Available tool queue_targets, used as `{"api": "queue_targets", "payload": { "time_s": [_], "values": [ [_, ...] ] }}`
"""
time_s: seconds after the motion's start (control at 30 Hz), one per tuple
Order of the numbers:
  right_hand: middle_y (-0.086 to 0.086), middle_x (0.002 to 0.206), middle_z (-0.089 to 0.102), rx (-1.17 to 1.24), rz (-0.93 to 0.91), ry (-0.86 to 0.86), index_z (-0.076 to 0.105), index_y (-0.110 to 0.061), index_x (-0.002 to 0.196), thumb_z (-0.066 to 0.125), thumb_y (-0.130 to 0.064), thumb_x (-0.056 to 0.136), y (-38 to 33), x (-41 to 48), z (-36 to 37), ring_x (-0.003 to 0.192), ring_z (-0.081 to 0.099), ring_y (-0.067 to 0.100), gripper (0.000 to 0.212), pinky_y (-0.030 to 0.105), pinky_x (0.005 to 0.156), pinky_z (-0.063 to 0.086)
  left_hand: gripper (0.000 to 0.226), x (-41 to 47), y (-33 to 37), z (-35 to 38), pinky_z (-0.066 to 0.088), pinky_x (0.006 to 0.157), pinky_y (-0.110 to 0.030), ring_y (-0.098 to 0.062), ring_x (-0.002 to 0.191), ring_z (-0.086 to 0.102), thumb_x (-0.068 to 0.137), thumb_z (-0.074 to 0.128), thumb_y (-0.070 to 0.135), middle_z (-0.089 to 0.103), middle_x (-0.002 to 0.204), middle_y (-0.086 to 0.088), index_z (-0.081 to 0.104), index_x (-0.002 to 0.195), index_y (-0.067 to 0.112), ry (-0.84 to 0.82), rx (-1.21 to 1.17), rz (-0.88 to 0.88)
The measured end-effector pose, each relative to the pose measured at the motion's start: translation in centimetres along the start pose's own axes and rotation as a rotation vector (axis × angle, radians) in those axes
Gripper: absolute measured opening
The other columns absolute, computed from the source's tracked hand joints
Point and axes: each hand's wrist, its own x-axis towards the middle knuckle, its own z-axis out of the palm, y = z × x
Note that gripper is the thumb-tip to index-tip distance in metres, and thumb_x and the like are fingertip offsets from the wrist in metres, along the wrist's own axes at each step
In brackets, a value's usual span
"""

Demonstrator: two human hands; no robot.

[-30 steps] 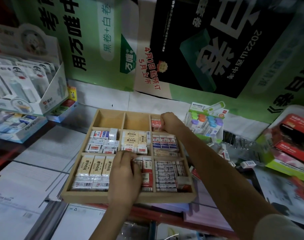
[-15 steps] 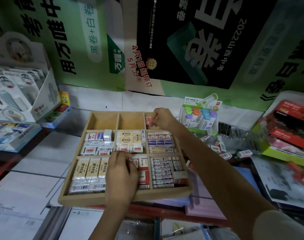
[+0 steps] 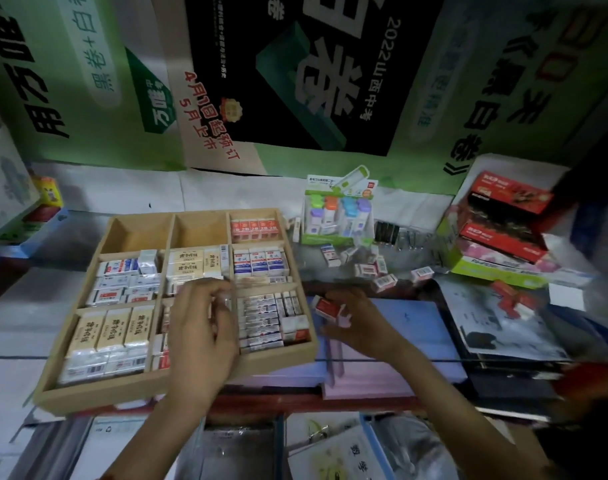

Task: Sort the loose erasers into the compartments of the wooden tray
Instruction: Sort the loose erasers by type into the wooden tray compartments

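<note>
Right hand (image 3: 358, 323) pinches red eraser (image 3: 326, 308) just off the right edge of wooden tray (image 3: 122, 393); left hand (image 3: 205, 327) curls over its front-middle compartment, grip unclear.

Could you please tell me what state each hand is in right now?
Left hand: fingers curled over the wooden tray; whether it holds anything cannot be told.
Right hand: holding a red-and-white eraser.

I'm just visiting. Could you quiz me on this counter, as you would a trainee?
1. True or false: every compartment of the wooden tray holds erasers.
2. The right hand holds: A a red-and-white eraser, B a pen, C nothing.
3. Fill in: the loose erasers lie beside the tray on its ____ side.
Key: 1 false, two back compartments are empty; 2 A; 3 right.
</note>
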Motion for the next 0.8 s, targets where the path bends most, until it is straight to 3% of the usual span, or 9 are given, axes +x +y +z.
{"api": "queue_targets", "payload": {
  "time_s": [0.07, 0.17, 0.27, 0.37, 0.5, 0.6, 0.67, 0.73, 0.8],
  "values": [
    [0.006, 0.117, 0.052, -0.032, -0.004, 0.093, 0.056, -0.006, 0.120, 0.073, -0.018, 0.079, 0.4, -0.3, 1.2, 0.106, 0.048, 0.019, 0.046, 0.018, 0.085, 0.036, 0.025, -0.6, 2.2, 1.1, 0.033, 0.079, -0.017, -0.008, 0.095, 0.045, 0.084, 0.034, 0.015, 0.047, 0.100, 0.005, 0.051, 0.104, 0.016, -0.093, -0.055, 0.058],
    [0.006, 0.102, 0.056, 0.079, 0.038, 0.255, 0.061, -0.001, 0.112, 0.066, -0.006, 0.083, 1.5, 0.1, 0.5, 0.094, 0.052, 0.021, 0.030, 0.015, 0.077, 0.033, 0.024, -1.5, 3.9, 2.1, 0.032, 0.085, -0.007, -0.004, 0.098, 0.044, 0.087, 0.034, 0.021, 0.045, 0.105, 0.013, 0.048, 0.106, 0.025, -0.249, -0.106, 0.102],
    [0.023, 0.107, 0.061, -0.120, 0.135, 0.488, 0.061, 0.003, 0.110, 0.061, 0.005, 0.076, 5.0, 1.4, -2.2, 0.098, 0.057, 0.040, 0.034, 0.033, 0.079, 0.042, 0.022, -1.4, 4.4, 2.5, 0.033, 0.081, -0.005, 0.003, 0.093, 0.045, 0.086, 0.035, 0.022, 0.041, 0.102, 0.020, 0.047, 0.103, 0.029, -0.323, -0.125, 0.114],
    [0.025, 0.112, 0.061, -0.322, 0.111, 0.361, 0.061, 0.002, 0.115, 0.062, 0.003, 0.069, 8.5, 2.3, -4.2, 0.102, 0.058, 0.044, 0.047, 0.042, 0.082, 0.046, 0.029, -1.0, 4.9, 3.0, 0.035, 0.076, -0.002, 0.008, 0.092, 0.049, 0.087, 0.045, 0.002, 0.050, 0.099, 0.010, 0.053, 0.101, 0.026, -0.290, -0.176, 0.019],
    [0.025, 0.105, 0.058, -0.323, 0.064, 0.279, 0.064, 0.001, 0.111, 0.058, 0.005, 0.081, 9.1, 1.7, -4.4, 0.096, 0.057, 0.041, 0.030, 0.040, 0.082, 0.045, 0.038, -0.7, 5.7, 4.3, 0.037, 0.072, -0.002, 0.006, 0.087, 0.052, 0.085, 0.048, -0.013, 0.054, 0.095, 0.005, 0.056, 0.096, 0.022, -0.264, -0.222, -0.096],
    [0.022, 0.100, 0.058, -0.246, 0.043, 0.289, 0.066, 0.002, 0.101, 0.057, 0.005, 0.084, 8.0, 0.3, -4.4, 0.091, 0.057, 0.039, 0.019, 0.042, 0.079, 0.047, 0.036, -0.6, 6.8, 5.2, 0.038, 0.071, -0.001, 0.011, 0.086, 0.053, 0.089, 0.047, -0.008, 0.058, 0.099, 0.002, 0.056, 0.098, 0.025, -0.307, -0.309, -0.248],
    [0.019, 0.093, 0.059, -0.149, -0.033, 0.297, 0.067, 0.003, 0.094, 0.061, 0.004, 0.083, 6.1, -1.1, -4.5, 0.083, 0.057, 0.027, 0.012, 0.037, 0.074, 0.047, 0.026, -0.6, 7.4, 5.6, 0.036, 0.073, 0.002, 0.017, 0.088, 0.052, 0.093, 0.047, 0.001, 0.058, 0.102, 0.008, 0.056, 0.109, 0.020, -0.369, -0.341, -0.318],
    [0.011, 0.089, 0.060, 0.021, -0.130, 0.258, 0.067, 0.000, 0.093, 0.066, 0.002, 0.082, 2.7, -3.0, -4.9, 0.076, 0.052, 0.010, 0.011, 0.022, 0.070, 0.043, 0.024, -0.4, 7.6, 6.1, 0.036, 0.076, 0.001, 0.010, 0.093, 0.054, 0.096, 0.044, 0.018, 0.058, 0.104, 0.013, 0.053, 0.118, 0.021, -0.488, -0.366, -0.371],
    [0.007, 0.090, 0.057, 0.117, -0.227, 0.186, 0.065, -0.004, 0.097, 0.065, 0.000, 0.082, -0.4, -4.5, -5.5, 0.077, 0.049, 0.006, 0.015, 0.013, 0.072, 0.041, 0.029, 0.0, 8.1, 6.7, 0.042, 0.074, -0.008, -0.006, 0.091, 0.060, 0.095, 0.037, 0.033, 0.065, 0.096, 0.008, 0.059, 0.109, 0.021, -0.637, -0.417, -0.430]
  ]
}}
